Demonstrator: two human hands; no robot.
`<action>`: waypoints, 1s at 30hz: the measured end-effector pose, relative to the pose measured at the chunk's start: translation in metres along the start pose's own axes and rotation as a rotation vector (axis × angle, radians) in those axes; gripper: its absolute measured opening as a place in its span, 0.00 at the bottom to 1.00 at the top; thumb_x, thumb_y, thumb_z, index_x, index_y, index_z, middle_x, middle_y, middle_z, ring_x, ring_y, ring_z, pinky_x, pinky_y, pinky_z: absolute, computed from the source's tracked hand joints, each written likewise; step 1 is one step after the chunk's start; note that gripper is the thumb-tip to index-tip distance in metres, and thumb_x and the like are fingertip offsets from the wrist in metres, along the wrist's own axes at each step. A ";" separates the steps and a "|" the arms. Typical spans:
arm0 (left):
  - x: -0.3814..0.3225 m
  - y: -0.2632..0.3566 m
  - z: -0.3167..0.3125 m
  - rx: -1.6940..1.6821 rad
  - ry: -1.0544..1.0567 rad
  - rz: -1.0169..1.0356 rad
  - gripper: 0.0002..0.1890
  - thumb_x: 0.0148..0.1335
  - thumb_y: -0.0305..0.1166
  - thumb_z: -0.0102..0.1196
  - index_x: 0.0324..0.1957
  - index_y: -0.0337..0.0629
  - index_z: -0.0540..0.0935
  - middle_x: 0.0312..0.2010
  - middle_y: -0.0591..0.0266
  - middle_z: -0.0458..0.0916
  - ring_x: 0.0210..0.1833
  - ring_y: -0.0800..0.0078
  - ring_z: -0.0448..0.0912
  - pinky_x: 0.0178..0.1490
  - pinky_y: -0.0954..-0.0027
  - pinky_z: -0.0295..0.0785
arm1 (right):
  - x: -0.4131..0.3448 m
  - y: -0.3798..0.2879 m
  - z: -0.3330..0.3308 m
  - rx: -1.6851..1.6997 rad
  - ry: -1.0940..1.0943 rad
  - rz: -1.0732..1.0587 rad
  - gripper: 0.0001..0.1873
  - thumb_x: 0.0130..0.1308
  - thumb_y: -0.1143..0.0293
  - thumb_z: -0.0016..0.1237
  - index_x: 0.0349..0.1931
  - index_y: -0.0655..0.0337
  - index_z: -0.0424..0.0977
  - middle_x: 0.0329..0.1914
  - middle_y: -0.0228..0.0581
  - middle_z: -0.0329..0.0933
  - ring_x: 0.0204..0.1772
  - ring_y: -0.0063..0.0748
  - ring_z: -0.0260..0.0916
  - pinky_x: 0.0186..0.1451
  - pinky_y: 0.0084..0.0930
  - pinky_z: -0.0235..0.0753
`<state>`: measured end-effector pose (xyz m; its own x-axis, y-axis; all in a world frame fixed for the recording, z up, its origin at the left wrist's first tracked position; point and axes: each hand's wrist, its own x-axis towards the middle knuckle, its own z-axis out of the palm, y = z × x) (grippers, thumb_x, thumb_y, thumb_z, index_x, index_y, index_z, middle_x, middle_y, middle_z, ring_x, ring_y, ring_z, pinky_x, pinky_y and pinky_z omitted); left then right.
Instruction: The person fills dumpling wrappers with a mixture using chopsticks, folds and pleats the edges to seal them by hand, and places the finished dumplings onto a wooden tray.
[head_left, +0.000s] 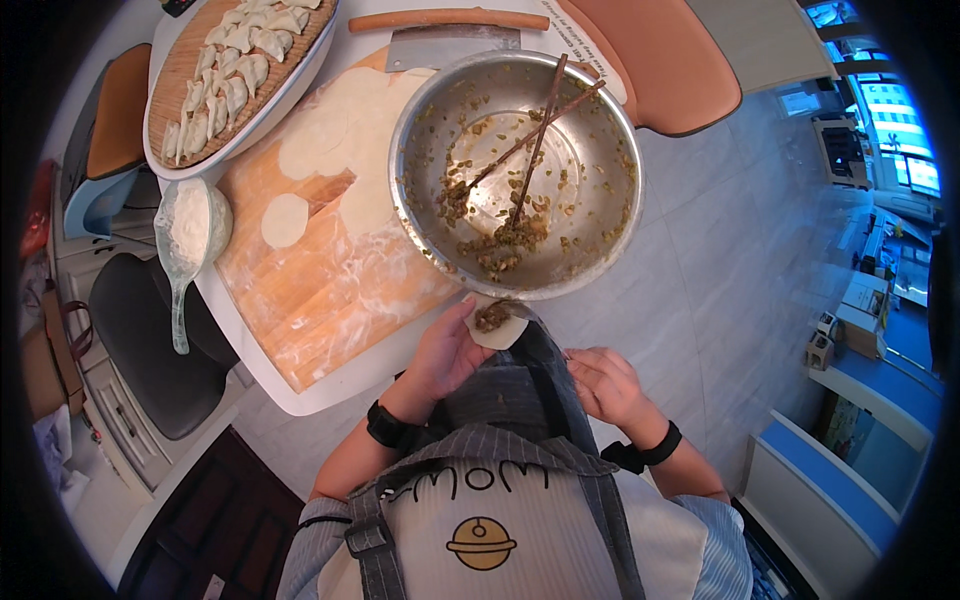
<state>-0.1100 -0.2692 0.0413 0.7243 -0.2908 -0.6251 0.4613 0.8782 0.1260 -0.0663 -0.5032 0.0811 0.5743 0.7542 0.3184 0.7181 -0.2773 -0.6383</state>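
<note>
My left hand (448, 350) holds a round dough wrapper (504, 335) with a lump of filling (492, 316) on it, just below the rim of a steel bowl (600, 262). To the right, my right hand (606, 386) is by the edge of the dark apron, fingers bent together; whether they pinch the cloth, I cannot tell. Two crossed wooden chopsticks (541, 139) lean inside the bowl, among remnants of chopped filling (525, 234). Overlapping dough wrappers (337, 127) and one separate wrapper (285, 220) lie on the floured wooden board (300, 322).
Filled dumplings (217, 90) lie on a woven mat in an oval white tray (247, 142). A scoop of flour (191, 225) overhangs the table's left edge. A cleaver (450, 48) and rolling pin (450, 19) lie behind the bowl. Chairs (161, 337) stand around.
</note>
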 end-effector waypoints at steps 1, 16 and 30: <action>-0.001 -0.001 -0.001 0.009 -0.006 0.001 0.22 0.68 0.38 0.34 0.57 0.33 0.62 0.55 0.51 0.69 0.55 0.63 0.72 0.55 0.67 0.72 | 0.001 -0.003 0.002 0.004 0.013 0.016 0.12 0.49 0.82 0.50 0.37 0.70 0.71 0.41 0.50 0.73 0.35 0.44 0.73 0.35 0.30 0.76; -0.012 -0.008 -0.018 0.010 -0.058 0.028 0.24 0.67 0.39 0.35 0.60 0.34 0.61 0.57 0.54 0.67 0.59 0.64 0.68 0.61 0.64 0.64 | 0.020 -0.016 0.013 0.342 -0.046 0.019 0.12 0.51 0.85 0.48 0.38 0.67 0.70 0.37 0.48 0.76 0.35 0.43 0.74 0.38 0.30 0.74; -0.018 -0.013 -0.021 0.005 -0.049 0.101 0.25 0.68 0.41 0.32 0.60 0.33 0.59 0.57 0.51 0.67 0.59 0.61 0.68 0.60 0.64 0.64 | 0.013 -0.016 0.018 0.741 0.030 0.587 0.06 0.65 0.77 0.40 0.41 0.64 0.67 0.39 0.42 0.75 0.36 0.22 0.71 0.38 0.20 0.72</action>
<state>-0.1393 -0.2676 0.0348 0.7914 -0.2195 -0.5706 0.3874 0.9020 0.1904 -0.0769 -0.4787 0.0830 0.7818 0.5958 -0.1836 -0.1155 -0.1510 -0.9818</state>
